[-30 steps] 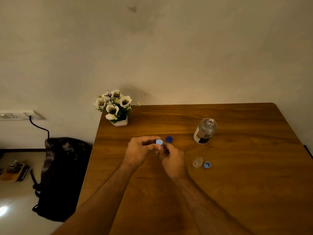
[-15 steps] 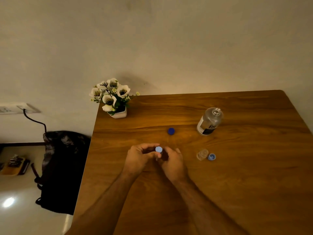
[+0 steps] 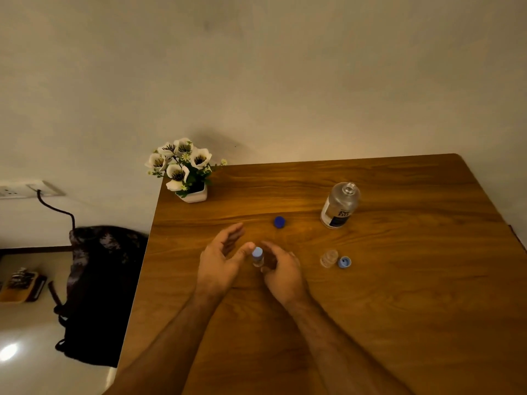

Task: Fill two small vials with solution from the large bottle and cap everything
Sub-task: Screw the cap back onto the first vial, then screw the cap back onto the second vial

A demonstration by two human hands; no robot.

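A small clear vial (image 3: 258, 257) with a light blue cap stands between my hands on the wooden table (image 3: 399, 295). My right hand (image 3: 281, 270) curls round the vial's body. My left hand (image 3: 221, 259) has its fingers spread, and its thumb tip lies beside the cap. A second small vial (image 3: 328, 258) stands uncapped to the right, its light blue cap (image 3: 344, 262) lying next to it. The large clear bottle (image 3: 339, 206) with a dark label stands open at the back right. Its dark blue cap (image 3: 279, 222) lies on the table behind my hands.
A white pot of white flowers (image 3: 185, 171) sits at the table's back left corner. A dark bag (image 3: 99, 292) lies on the floor left of the table, under a wall socket (image 3: 28, 189) with a cable. A wall rises behind the table.
My left hand has let go of the light blue cap and spread its fingers. The capped vial has come down lower, nearer the table, still in my right hand.
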